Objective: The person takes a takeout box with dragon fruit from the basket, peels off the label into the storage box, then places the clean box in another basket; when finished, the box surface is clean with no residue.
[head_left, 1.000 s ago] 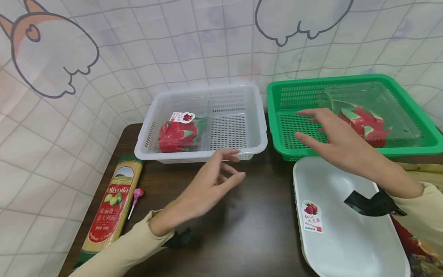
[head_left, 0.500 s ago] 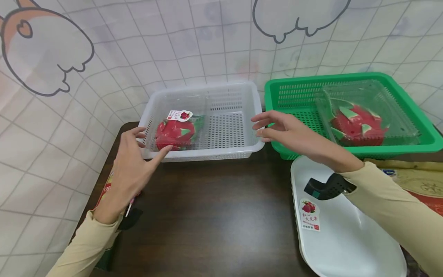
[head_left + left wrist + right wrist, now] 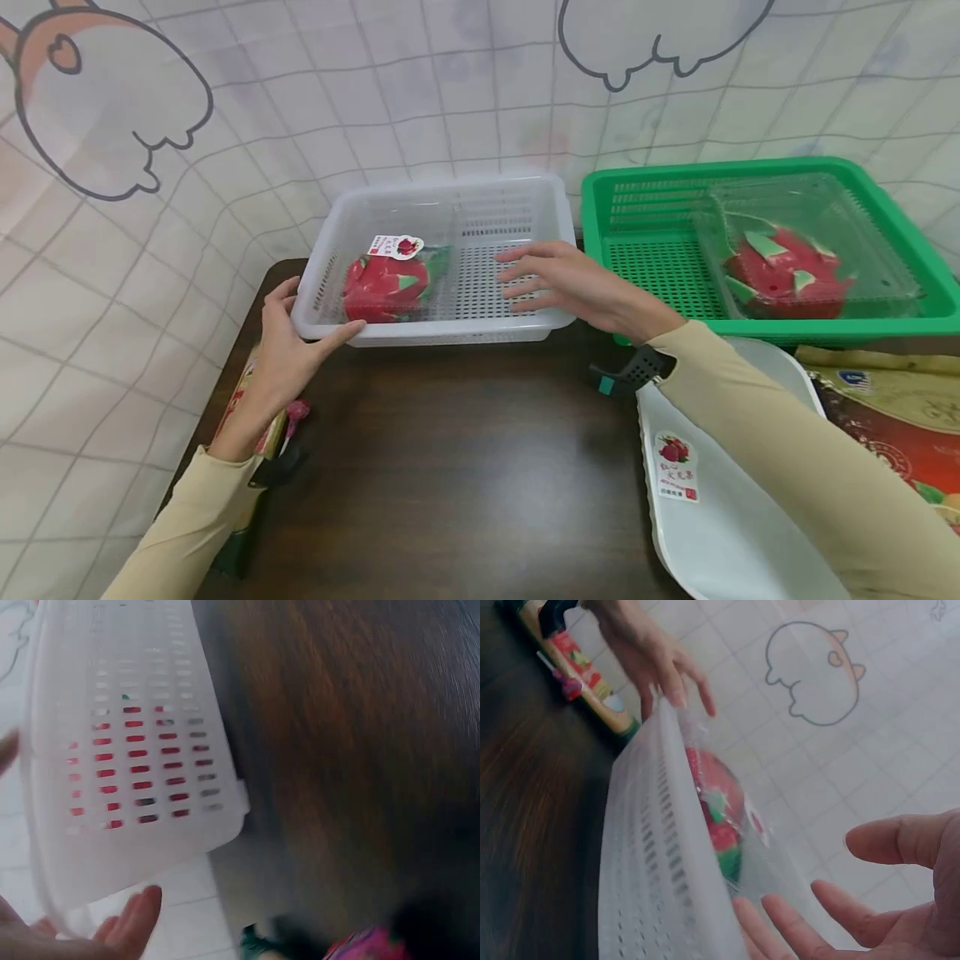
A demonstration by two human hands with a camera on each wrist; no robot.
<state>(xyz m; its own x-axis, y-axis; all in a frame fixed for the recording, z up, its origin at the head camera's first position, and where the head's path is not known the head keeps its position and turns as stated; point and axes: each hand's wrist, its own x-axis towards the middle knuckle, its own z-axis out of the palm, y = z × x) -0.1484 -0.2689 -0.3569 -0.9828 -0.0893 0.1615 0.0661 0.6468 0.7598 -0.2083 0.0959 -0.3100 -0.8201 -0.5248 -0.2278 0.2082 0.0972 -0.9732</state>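
Observation:
In the head view a white slotted basket (image 3: 487, 332) stands at the back of the table. Its left part holds a red and green dragon fruit (image 3: 386, 287) in a clear plastic box with a fruit label (image 3: 396, 247). My left hand (image 3: 288, 350) spans the basket's front left corner, thumb at the front rim and fingers along the left side; the left wrist view shows the fingers close to the corner, loosely bent. My right hand (image 3: 566, 283) reaches over the basket's right part, fingers extended and apart, holding nothing; the right wrist view shows its fingertips near the rim.
To the right stands a green basket (image 3: 652, 325) with another boxed dragon fruit (image 3: 787, 271). A white tray (image 3: 720, 517) lies in front of it, beside a red and gold bag (image 3: 900, 417). A spaghetti pack (image 3: 592, 682) and lollipop (image 3: 297, 410) lie at the left.
My left hand has moved left and forward to the white basket's corner. My right hand has swung left from above the green basket to over the white one.

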